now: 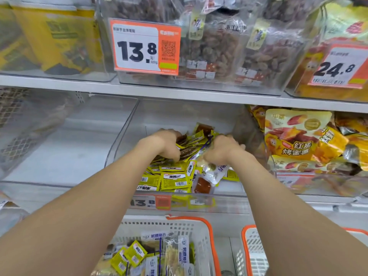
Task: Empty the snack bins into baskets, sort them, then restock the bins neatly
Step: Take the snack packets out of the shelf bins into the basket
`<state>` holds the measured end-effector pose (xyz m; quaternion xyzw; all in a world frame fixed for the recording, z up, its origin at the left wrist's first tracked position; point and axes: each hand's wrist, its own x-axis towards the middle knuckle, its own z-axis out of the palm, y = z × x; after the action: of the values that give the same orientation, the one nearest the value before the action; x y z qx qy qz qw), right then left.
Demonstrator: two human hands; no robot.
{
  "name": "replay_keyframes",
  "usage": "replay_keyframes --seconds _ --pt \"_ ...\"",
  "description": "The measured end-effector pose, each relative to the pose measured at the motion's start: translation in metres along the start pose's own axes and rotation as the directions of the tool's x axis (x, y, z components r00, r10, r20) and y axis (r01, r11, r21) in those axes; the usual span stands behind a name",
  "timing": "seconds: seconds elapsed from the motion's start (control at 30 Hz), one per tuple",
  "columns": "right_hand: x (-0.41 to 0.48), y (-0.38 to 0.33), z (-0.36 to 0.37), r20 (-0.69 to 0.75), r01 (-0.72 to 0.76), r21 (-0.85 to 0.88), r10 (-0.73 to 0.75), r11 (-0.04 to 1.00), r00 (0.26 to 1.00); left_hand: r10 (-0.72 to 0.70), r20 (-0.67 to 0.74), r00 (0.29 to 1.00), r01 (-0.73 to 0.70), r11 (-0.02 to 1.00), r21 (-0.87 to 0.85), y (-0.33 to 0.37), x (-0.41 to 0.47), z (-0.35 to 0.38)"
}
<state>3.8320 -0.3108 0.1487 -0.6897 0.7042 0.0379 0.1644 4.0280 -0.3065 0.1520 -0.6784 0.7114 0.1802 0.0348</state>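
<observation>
Head: hands curled round packets

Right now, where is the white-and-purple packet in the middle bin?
Head view: the white-and-purple packet lies at the right edge of the yellow packets, just below the right hand and behind a red-brown packet, near the front of the middle bin.

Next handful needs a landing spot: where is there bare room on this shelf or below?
Bare: the left clear bin, beside the middle bin; the right basket, mesh floor showing. Crowded: the middle bin, where the left hand and right hand grip snack packets; the sweet potato bags at right; the left basket, part filled.
</observation>
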Motion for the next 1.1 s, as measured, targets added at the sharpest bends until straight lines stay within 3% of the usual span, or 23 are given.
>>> replay_keyframes --seconds 0.1,0.27,0.37,0.47,0.6,0.7,0.83,0.93,1.03,1.1 --pt "0.003 -0.001 0.002 0.061 0.038 0.106 -0.044 0.994 0.997 0.025 -0.036 0.999 -0.025 1.000 -0.016 0.005 -0.002 0.002" --pt "0.000 0.007 0.000 0.132 -0.021 0.239 -0.011 0.971 0.991 0.046 -0.100 0.994 -0.055 0.994 -0.091 0.016 -0.010 0.007" --pt "-0.003 0.009 -0.001 0.082 -0.026 0.250 0.006 0.968 0.997 0.024 -0.138 0.990 -0.041 0.991 -0.124 0.021 -0.015 0.009" --pt "-0.009 0.010 -0.002 0.026 -0.046 0.246 0.041 0.968 0.999 0.001 -0.239 0.971 -0.056 0.973 -0.226 0.026 -0.023 0.011" --pt "-0.012 0.005 0.001 0.067 -0.072 0.279 0.056 0.958 0.996 -0.066 -0.396 0.916 -0.090 0.928 -0.363 0.029 -0.033 0.014" --pt "-0.016 -0.004 -0.002 0.112 -0.084 0.379 0.044 0.922 0.993 -0.044 -0.349 0.936 -0.093 0.926 -0.365 0.025 -0.039 0.014" --pt "-0.025 -0.003 -0.006 0.111 -0.123 0.551 0.074 0.825 0.991 -0.090 -0.343 0.935 -0.065 0.906 -0.417 0.017 -0.055 0.010" --pt "-0.039 0.002 -0.017 -0.015 -0.078 0.692 0.122 0.718 0.992 -0.182 -0.499 0.847 -0.118 0.851 -0.511 0.012 -0.075 -0.001" --pt "-0.055 0.006 -0.026 -0.136 0.027 0.853 0.171 0.522 0.976 -0.181 -0.620 0.764 -0.236 0.815 -0.529 0.011 -0.100 -0.013" --pt "-0.074 0.002 -0.031 -0.173 0.103 0.921 0.156 0.375 0.973 -0.199 -0.637 0.745 -0.294 0.759 -0.581 0.012 -0.119 -0.019"
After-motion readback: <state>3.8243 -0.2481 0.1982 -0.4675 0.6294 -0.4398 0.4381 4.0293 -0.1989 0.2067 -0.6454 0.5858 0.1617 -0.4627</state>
